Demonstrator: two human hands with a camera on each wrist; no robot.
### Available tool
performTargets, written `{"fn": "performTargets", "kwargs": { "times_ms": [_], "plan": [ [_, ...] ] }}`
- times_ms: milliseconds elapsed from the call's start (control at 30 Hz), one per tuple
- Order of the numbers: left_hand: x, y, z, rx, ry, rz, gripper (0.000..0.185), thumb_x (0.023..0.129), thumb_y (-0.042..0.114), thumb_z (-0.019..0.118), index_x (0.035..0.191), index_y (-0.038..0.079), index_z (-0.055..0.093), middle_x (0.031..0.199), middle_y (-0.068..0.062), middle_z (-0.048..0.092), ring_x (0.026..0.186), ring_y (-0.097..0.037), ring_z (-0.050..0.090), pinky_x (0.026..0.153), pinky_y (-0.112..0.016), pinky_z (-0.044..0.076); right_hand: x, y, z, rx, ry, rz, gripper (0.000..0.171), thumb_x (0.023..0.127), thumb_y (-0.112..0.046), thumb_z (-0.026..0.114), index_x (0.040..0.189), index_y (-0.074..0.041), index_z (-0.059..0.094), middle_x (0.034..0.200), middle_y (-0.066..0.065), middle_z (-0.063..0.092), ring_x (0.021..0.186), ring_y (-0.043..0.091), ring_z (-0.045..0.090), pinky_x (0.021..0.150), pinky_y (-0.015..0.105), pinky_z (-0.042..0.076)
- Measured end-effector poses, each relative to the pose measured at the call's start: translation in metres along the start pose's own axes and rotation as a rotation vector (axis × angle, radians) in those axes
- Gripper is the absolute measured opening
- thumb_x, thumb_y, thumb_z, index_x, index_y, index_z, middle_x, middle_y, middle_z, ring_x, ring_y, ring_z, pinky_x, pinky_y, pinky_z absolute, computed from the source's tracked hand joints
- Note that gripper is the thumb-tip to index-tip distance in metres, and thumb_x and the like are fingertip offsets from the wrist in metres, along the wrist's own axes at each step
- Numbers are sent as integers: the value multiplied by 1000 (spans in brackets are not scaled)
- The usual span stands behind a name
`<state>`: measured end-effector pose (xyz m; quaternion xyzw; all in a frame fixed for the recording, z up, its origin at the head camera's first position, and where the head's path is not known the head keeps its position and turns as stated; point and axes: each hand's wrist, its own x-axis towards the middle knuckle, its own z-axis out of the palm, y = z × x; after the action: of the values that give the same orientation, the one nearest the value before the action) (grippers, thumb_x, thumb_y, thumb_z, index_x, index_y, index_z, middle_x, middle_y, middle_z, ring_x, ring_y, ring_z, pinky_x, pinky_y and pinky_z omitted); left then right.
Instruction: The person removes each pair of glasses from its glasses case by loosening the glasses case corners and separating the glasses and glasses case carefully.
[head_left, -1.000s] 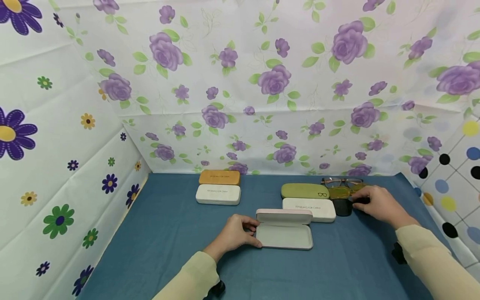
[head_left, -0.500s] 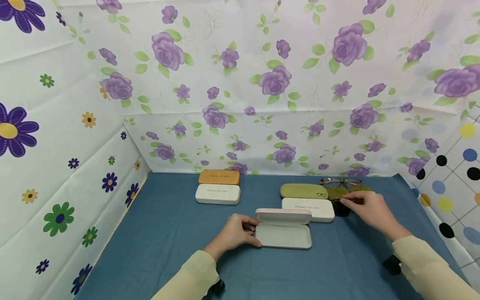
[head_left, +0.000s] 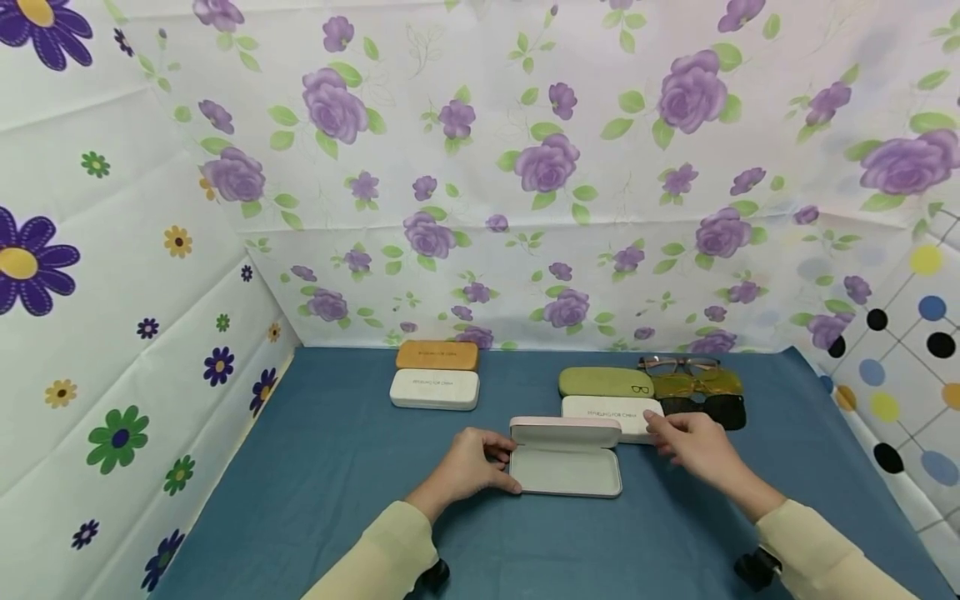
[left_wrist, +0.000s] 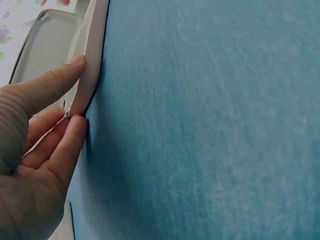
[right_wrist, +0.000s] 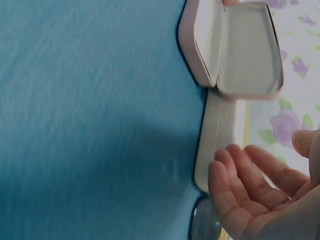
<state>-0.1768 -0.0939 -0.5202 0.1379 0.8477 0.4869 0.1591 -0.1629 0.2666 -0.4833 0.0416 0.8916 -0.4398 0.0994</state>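
Note:
An open pale pink glasses case (head_left: pixel 567 472) lies mid-table with its lid (head_left: pixel 566 433) raised. My left hand (head_left: pixel 504 468) pinches its left end; in the left wrist view the thumb (left_wrist: pixel 60 75) presses on the case (left_wrist: pixel 47 45) rim and the fingers sit below it. My right hand (head_left: pixel 663 433) hovers empty with relaxed fingers over the right end of a shut white case (head_left: pixel 611 412) just behind the pink one. The right wrist view shows the right hand's bare palm (right_wrist: pixel 250 185) beside the white case (right_wrist: pixel 215 140) and the pink case (right_wrist: pixel 245 45).
Dark sunglasses (head_left: pixel 708 410), yellow-tinted glasses (head_left: pixel 697 385) and clear-lens glasses (head_left: pixel 678 364) lie at the back right, beside a green case (head_left: pixel 606 382). An orange case (head_left: pixel 437 355) and another white case (head_left: pixel 435 389) sit back left. Blue cloth (head_left: pixel 337 475) covers the table between floral walls.
My right hand has let go of the dark sunglasses and moved left and nearer, to the white case. The left hand stays on the pink case.

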Motion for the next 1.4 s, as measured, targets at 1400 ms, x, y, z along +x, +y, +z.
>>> {"fn": "performTargets", "kwargs": {
  "times_ms": [1400],
  "plan": [
    [6,42,-1,-282,138,-366,77,80,67,57,129,8,55,105,-16,62,82,-28,64,61,-39,57,-4,-27,41,214,-185,182,80,85,-70,44,140,-12,40,116,21,60,71,26,67,61,41,56]
  ]
}}
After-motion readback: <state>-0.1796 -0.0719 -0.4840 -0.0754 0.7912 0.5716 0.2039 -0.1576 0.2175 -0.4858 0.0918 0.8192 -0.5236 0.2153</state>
